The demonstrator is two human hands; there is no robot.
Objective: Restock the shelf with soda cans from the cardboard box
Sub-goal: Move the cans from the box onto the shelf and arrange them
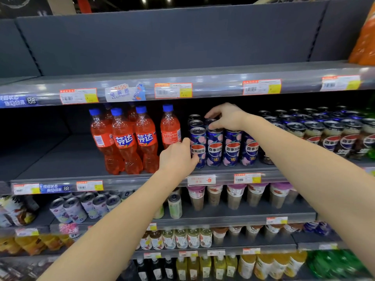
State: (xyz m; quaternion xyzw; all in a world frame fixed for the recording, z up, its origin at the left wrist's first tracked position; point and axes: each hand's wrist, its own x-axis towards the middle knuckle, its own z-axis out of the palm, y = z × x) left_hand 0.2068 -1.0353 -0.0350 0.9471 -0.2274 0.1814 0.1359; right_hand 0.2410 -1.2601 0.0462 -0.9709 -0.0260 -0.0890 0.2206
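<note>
A row of tall blue soda cans with pink peach print (231,148) stands at the front of the middle shelf (81,163), with more cans behind. My left hand (176,157) grips the side of the leftmost front can (199,142). My right hand (225,117) reaches over the row, its fingertips pinching the top rim of the second can (214,147). The cardboard box is out of view.
Orange soda bottles (125,138) stand just left of the cans. Dark cans (332,132) fill the shelf to the right. The left part of this shelf and the shelf above (219,86) hold nothing. Lower shelves carry cups, cans and bottles.
</note>
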